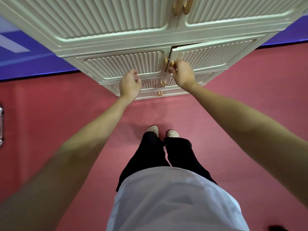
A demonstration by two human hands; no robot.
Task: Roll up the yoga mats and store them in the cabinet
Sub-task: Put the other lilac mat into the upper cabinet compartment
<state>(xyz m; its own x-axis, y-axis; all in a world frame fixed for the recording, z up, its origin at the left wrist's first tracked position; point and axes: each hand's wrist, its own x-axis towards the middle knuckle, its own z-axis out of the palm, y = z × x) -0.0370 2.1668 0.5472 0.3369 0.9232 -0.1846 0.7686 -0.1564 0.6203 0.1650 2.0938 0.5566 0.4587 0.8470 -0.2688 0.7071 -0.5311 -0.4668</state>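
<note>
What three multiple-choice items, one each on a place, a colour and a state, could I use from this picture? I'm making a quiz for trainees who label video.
1. Where is the right hand?
A. On the gold handle of the right-hand door in the second tier
B. On a top-tier handle
C. Flat on the floor

2. What colour is the floor in front of the cabinet?
A. Green
B. Pinkish red
C. Grey

3. How does the right-hand door in the second tier stand?
A. Flush shut
B. Swung fully wide
C. Slightly ajar

Answers:
1 A, the fingers curl round that handle.
2 B, the surface under the feet is pinkish red.
3 C, a dark gap shows along its top and inner edge, while the door beside it sits flush.

The left hand holds nothing, fingers loosely curled.
</note>
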